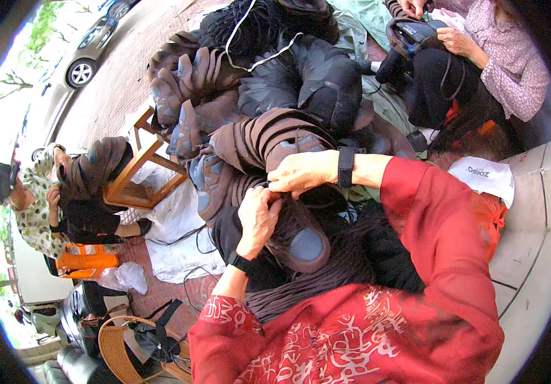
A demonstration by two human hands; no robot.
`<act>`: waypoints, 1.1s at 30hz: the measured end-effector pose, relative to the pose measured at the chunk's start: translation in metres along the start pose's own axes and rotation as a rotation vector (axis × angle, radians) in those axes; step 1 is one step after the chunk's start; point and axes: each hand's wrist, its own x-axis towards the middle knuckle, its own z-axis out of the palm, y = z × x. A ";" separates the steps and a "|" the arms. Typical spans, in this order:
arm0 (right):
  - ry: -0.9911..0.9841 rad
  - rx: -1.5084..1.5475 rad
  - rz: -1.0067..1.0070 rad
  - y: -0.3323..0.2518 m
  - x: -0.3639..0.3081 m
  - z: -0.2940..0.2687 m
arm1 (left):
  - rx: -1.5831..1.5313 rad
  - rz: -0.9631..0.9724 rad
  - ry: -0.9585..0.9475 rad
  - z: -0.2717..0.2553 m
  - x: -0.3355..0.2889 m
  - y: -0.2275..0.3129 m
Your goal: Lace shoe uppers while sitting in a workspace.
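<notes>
1. Well left of the shoe (299, 233), beyond a wooden stool, another person in a dotted shirt (32, 214) sits with a stack of brown shoes (99, 163) in hand.
2. Also left of the shoe, and lower, are an orange stool (86, 259), a clear plastic bag (128, 276) and, nearer the wearer, a wicker chair (114, 345).
3. Between that person and the shoe stands the wooden stool (136, 165), blocking part of the way; a white sheet (179, 261) lies on the ground nearer the shoe.
4. At the shoe's upper left edge is the left hand (259, 217), fingers bent and bunched narrowly; whether they pinch anything cannot be told.
5. The shoe itself, brown with a blue-grey toe, sits in front of the wearer, its upper end partly covered by the hands. A bundle of dark cord (326, 281) lies just below it.
6. Above the shoe is the right hand (304, 173), its fingertips close to the left's; their hold is too small to tell. Heaped brown shoes (269, 137) crowd the space behind.
7. Far right of the shoe, a person in a patterned blouse (515, 80) handles a dark shoe (416, 31); an orange bag (494, 217) is below them.
</notes>
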 end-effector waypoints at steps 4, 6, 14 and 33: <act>0.003 -0.063 0.060 -0.001 -0.002 0.005 | 0.007 -0.011 0.037 0.002 -0.001 0.001; -0.049 -0.153 0.130 -0.003 -0.003 0.009 | 0.004 0.032 0.071 0.004 -0.001 0.001; 0.093 -0.022 0.064 0.002 -0.006 0.012 | -0.047 0.072 -0.010 -0.001 0.006 -0.002; 0.660 -0.372 0.422 -0.089 -0.030 0.008 | -0.081 -0.023 0.020 0.002 0.000 -0.002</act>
